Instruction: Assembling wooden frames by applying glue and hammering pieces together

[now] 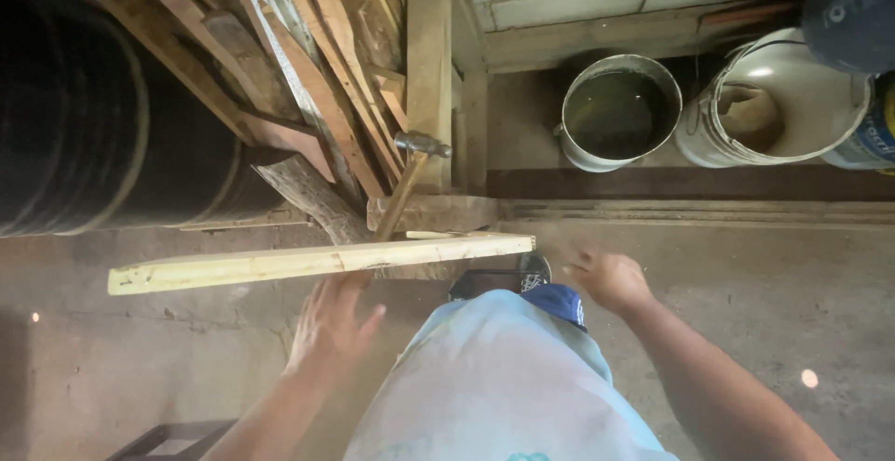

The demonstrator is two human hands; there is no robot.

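Reaching toward plank (317, 262): left hand (326, 326) just below it, grip spread, touching or not unclear; right hand (611, 279) right of its end, grip apart, empty. Hammer (410, 181) above plank, untouched. Plank not yet grasped.

We wore a loose, pale blue shirt (503, 377) that filled the lower middle of the view, its cloth smooth and faintly marked near the hem. Below it showed darker blue shorts (557, 301) with a small light print. Our forearms were bare, no sleeves reaching them, and the left hand (328, 323) and right hand (611, 279) carried no gloves.
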